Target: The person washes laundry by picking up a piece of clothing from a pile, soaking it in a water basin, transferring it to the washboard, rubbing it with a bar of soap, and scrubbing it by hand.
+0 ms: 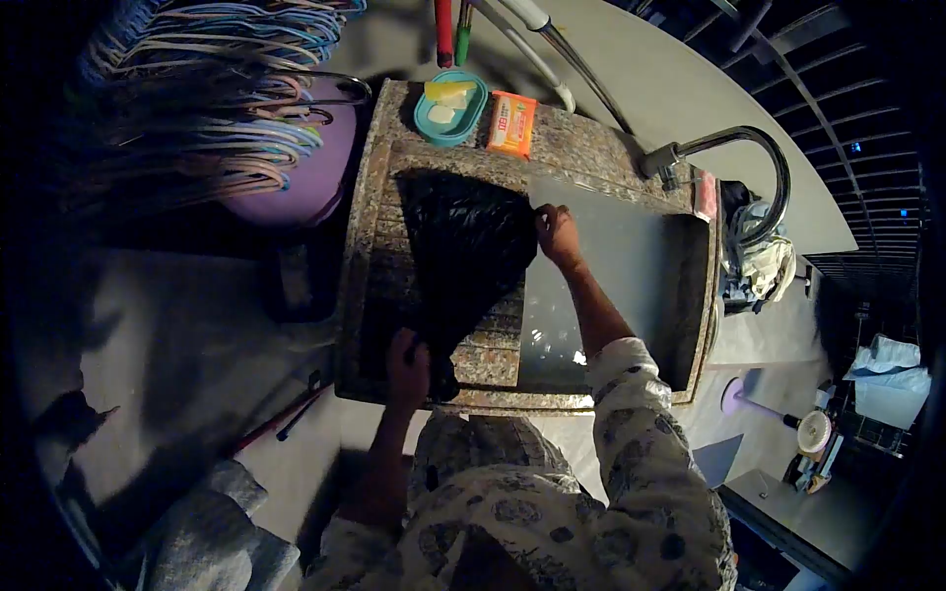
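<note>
A wet-looking black cloth (468,241) is spread over the ribbed washboard (488,355) on the left side of a speckled stone sink. My right hand (559,236) pinches its upper right edge, beside the water-filled basin (621,256). Lower down, my left hand (406,369) is closed around the gathered near end of the cloth, close to the sink's front rim. Shadow covers part of the left fingers. Which kind of garment the cloth is cannot be made out.
On the back ledge are a teal soap dish (477,108) with yellow and pale soap pieces and an orange packet (511,124). A curved faucet (778,163) arches over the right side. Many hangers (236,138) hang above a purple tub (330,148); piled clothes (767,258) lie right.
</note>
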Action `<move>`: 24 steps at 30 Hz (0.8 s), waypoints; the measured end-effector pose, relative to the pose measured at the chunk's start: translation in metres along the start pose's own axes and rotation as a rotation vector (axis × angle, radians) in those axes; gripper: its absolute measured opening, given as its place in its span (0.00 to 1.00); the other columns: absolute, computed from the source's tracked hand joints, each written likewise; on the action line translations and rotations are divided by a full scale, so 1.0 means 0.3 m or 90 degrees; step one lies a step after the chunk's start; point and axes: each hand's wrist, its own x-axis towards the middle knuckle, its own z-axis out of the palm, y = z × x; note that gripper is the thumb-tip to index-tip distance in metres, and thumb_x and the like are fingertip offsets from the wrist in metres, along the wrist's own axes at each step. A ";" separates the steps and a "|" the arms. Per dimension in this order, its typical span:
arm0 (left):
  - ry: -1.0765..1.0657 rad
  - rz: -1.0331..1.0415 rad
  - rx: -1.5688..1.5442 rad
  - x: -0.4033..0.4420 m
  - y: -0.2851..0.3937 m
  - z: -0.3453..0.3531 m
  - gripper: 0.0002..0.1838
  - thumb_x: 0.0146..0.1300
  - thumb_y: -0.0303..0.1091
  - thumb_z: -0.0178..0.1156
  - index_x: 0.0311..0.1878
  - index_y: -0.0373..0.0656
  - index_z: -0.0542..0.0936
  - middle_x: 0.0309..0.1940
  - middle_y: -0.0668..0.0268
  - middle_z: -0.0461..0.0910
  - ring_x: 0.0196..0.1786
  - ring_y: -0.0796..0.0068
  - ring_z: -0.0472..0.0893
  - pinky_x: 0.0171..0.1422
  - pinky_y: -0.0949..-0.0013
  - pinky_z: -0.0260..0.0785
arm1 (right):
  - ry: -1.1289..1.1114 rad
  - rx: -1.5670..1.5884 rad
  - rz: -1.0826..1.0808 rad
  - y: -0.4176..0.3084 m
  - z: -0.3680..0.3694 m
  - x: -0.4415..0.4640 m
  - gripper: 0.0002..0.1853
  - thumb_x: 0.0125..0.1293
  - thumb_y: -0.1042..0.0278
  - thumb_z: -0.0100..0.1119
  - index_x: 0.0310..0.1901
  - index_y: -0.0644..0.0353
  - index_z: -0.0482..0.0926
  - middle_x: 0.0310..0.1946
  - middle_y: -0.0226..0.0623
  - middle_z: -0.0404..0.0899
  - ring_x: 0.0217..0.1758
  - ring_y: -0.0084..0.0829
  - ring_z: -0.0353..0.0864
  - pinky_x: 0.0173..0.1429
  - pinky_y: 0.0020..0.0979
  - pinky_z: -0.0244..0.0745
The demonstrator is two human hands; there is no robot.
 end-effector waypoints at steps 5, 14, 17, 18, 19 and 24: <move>-0.066 -0.150 -0.317 -0.071 0.027 -0.199 0.23 0.75 0.37 0.50 0.69 0.39 0.75 0.67 0.57 0.76 0.68 0.62 0.76 0.75 0.56 0.65 | -0.364 0.416 0.255 -0.141 -0.167 0.151 0.16 0.77 0.55 0.58 0.56 0.57 0.83 0.26 0.24 0.74 0.24 0.20 0.67 0.29 0.30 0.68; -0.099 -0.156 -0.344 -0.255 -0.167 -0.305 0.26 0.70 0.42 0.58 0.64 0.35 0.78 0.64 0.56 0.80 0.67 0.58 0.78 0.75 0.53 0.69 | -0.432 0.748 0.404 -0.233 -0.020 0.293 0.18 0.72 0.47 0.66 0.45 0.54 0.79 0.19 0.17 0.62 0.19 0.15 0.64 0.22 0.23 0.61; -0.164 0.010 0.001 -0.263 -0.121 -0.278 0.26 0.65 0.42 0.64 0.61 0.35 0.80 0.59 0.51 0.82 0.62 0.52 0.81 0.71 0.52 0.72 | -0.319 0.865 0.423 -0.240 0.006 0.241 0.18 0.74 0.48 0.65 0.47 0.57 0.80 0.24 0.23 0.73 0.21 0.20 0.68 0.23 0.25 0.64; -0.252 -0.030 0.140 -0.211 0.031 -0.278 0.25 0.63 0.41 0.65 0.60 0.35 0.80 0.57 0.49 0.82 0.62 0.50 0.81 0.70 0.52 0.72 | -0.249 0.866 0.404 -0.229 0.019 0.210 0.19 0.74 0.48 0.63 0.47 0.58 0.81 0.26 0.23 0.74 0.21 0.20 0.67 0.23 0.24 0.63; -0.339 -0.070 0.278 -0.185 0.118 -0.269 0.26 0.61 0.40 0.67 0.59 0.35 0.81 0.56 0.46 0.82 0.61 0.47 0.81 0.69 0.52 0.73 | -0.179 0.864 0.383 -0.203 0.041 0.176 0.19 0.75 0.47 0.62 0.48 0.58 0.81 0.27 0.24 0.76 0.21 0.21 0.67 0.24 0.24 0.63; -0.073 0.114 0.294 -0.112 0.201 -0.142 0.36 0.57 0.42 0.72 0.68 0.42 0.73 0.61 0.47 0.75 0.64 0.45 0.75 0.68 0.51 0.70 | 0.093 0.451 0.476 0.297 0.150 -0.168 0.15 0.65 0.62 0.65 0.50 0.59 0.78 0.33 0.35 0.80 0.35 0.26 0.78 0.38 0.31 0.75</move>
